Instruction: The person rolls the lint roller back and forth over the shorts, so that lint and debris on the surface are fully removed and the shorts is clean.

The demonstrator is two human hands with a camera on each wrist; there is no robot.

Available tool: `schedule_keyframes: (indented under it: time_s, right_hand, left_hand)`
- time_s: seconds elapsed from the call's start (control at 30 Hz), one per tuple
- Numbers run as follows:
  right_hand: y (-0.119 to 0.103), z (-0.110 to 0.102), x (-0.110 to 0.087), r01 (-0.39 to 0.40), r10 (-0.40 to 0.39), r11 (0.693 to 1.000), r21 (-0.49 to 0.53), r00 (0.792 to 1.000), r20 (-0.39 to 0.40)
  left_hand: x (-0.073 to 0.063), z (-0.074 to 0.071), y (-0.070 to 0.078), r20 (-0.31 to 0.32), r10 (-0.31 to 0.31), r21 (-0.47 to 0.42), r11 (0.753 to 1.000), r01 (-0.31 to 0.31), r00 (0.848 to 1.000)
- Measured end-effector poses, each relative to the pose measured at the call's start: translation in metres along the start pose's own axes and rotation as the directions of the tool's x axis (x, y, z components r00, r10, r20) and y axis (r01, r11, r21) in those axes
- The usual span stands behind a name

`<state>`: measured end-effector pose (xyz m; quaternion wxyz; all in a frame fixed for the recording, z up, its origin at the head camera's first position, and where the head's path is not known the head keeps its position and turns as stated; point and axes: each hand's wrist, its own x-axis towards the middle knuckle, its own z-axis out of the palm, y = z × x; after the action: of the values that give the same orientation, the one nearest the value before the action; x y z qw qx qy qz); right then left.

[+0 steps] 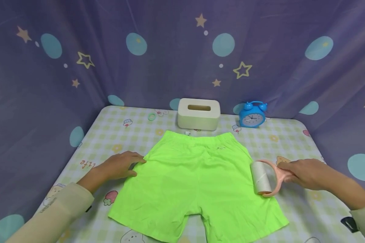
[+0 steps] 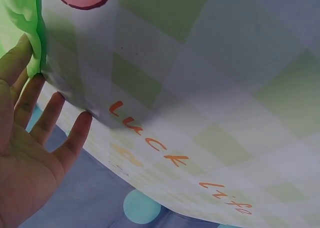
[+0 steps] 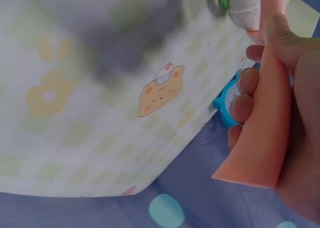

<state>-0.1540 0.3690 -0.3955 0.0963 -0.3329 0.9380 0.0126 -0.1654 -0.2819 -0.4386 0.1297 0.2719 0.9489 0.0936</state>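
Bright green shorts (image 1: 170,175) lie spread flat on the table, waistband toward the back. At their left edge is my left hand (image 1: 121,165); its fingertips touch the fabric, thumb and fingers apart. In the left wrist view the fingers (image 2: 75,138) are spread out straight beside the green cloth (image 2: 22,13). My right hand (image 1: 307,172) grips the pink handle of a lint roller (image 1: 261,179), whose white cylinder lies over the right edge of the shorts. The right wrist view shows fingers wrapped around the handle (image 3: 270,118).
Behind the shorts stands a tissue box (image 1: 198,121) in white and pale green, with a blue alarm clock (image 1: 253,115) to its right. A small green ring (image 1: 151,116) lies at the back left. Purple patterned curtain (image 1: 176,50) encloses the checked tablecloth (image 1: 109,131).
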Motion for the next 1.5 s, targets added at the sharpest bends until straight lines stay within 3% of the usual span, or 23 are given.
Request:
schedule_keyframes:
  time_s: [0.3, 0.5, 0.8, 1.1, 1.3, 1.5]
  right_hand:
    - [-0.012, -0.010, 0.008, -0.018, 0.018, 1.000, 0.010, 1.000, 0.013]
    - [-0.025, -0.010, 0.015, 0.024, -0.024, 1.000, 0.001, 0.999, -0.024]
    - [-0.061, -0.012, 0.044, 0.106, -0.106, 0.994, -0.004, 0.994, 0.000]
    - [-0.095, -0.010, 0.067, 0.081, -0.083, 0.994, 0.067, 0.996, 0.025]
    - [-0.124, -0.006, 0.086, 0.054, -0.061, 0.991, 0.119, 0.997, 0.052]
    - [-0.149, -0.004, 0.105, 0.058, -0.061, 0.990, 0.125, 0.998, 0.025]
  left_hand:
    - [-0.001, 0.000, 0.001, -0.012, 0.013, 0.010, 1.000, -0.013, 1.000]
    - [-0.001, 0.001, 0.001, -0.019, 0.020, 0.012, 1.000, -0.020, 1.000]
    - [0.000, 0.003, -0.001, -0.019, 0.025, 0.024, 0.999, -0.025, 1.000]
    - [-0.003, 0.003, 0.000, -0.021, 0.019, 0.028, 0.999, -0.019, 1.000]
    - [-0.002, 0.006, -0.003, -0.044, 0.053, 0.020, 0.998, -0.053, 0.998]
    - [-0.003, 0.005, -0.003, -0.045, 0.068, 0.008, 0.998, -0.068, 0.997]
